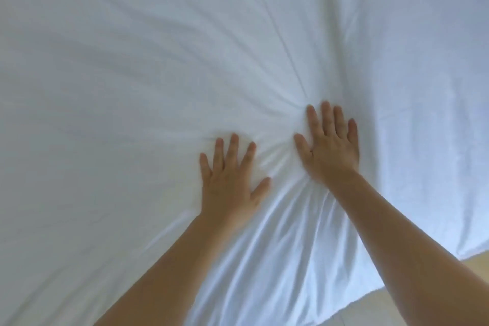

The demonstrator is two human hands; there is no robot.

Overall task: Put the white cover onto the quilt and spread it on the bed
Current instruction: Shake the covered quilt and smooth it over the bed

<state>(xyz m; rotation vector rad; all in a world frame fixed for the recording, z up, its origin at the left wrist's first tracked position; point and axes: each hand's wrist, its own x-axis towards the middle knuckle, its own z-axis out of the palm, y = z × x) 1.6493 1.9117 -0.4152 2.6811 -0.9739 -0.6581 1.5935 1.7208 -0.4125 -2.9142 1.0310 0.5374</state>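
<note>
White cloth fills nearly the whole view: the white cover (132,61) lies spread out under me from the far left to the far right. On the left it is fairly smooth, with only long, soft folds that run towards the middle. Left of centre, my left hand (230,180) lies palm down on the cover. Its fingers are straight and fanned apart, the thumb is out to the right, and it grips nothing, only presses on the cloth. Between my two hands the cover is gathered into short, tight creases, and more folds fan out from there towards the near edge between my bare forearms. Just to the right and a little farther away, my right hand (330,145) lies flat in the same way, with its fingers straight and close together and the thumb out to the left. It presses on the cover and holds nothing. One long, thin crease runs from beside its fingertips to the far side. At the near right corner the cover's edge ends, and pale floor (410,307) shows beyond it. Whether the quilt is inside the cover I cannot tell.
</note>
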